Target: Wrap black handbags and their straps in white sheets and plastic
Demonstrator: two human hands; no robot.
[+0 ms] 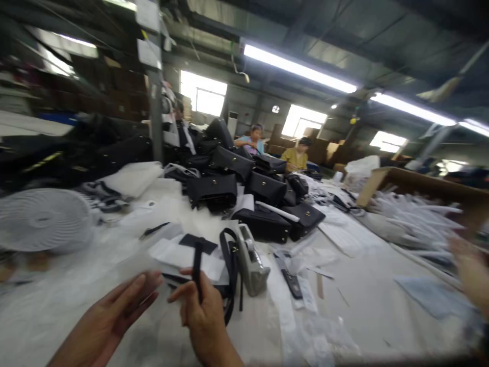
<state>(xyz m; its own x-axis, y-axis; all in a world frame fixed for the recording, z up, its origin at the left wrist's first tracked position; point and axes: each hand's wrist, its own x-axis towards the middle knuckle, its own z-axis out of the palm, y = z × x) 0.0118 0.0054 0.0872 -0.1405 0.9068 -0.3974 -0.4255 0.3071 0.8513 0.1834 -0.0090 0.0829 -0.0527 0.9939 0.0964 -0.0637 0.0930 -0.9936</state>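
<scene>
Your left fingers [132, 296] are loosely open, seemingly empty; your right fingers [188, 291] pinch the black strap [197, 257] above the table [362, 300]. The looped straps [231, 272] close beside could snag it.

Black leather-look handbags [265, 189], smooth with a faint sheen, lie beyond a matt black strap [197, 257], a grey plastic tape dispenser [255, 275] and glossy, crinkled clear film [324, 334]; left, a white plastic fan [42, 219]; right, a matt cardboard box [428, 182].

Tape dispenser [254, 267] near right hand [204, 313], black bags [265, 187] beyond, nearer tabletop [254, 331] seemingly passable
</scene>
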